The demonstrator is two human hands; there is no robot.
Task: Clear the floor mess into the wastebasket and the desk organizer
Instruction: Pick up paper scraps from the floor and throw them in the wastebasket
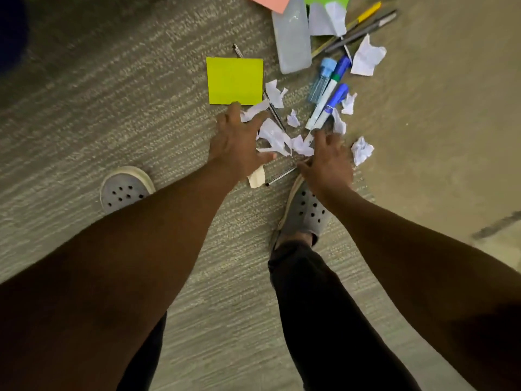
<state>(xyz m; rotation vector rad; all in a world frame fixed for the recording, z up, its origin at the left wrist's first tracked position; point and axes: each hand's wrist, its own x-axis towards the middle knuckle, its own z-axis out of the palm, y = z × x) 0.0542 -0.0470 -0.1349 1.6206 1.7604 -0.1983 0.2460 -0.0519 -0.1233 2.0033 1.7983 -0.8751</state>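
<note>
Fingers of the left hand (239, 142) and right hand (328, 162) spread open, holding nothing, flanking the torn paper scraps (275, 136) on the carpet (112, 108). Best sweep both inward, cupping scraps together, leaving the markers (328, 107) behind.

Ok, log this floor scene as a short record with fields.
surface: carpet
left hand: open, fingers spread over paper scraps
right hand: open, reaching down by the markers
yellow pad: flat, just beyond the left hand
paper ball: right of the right hand, untouched
pen: lying between the hands, near the right shoe
clear case: top of the pile, beside pencils
wastebasket, organizer: not in view
</note>
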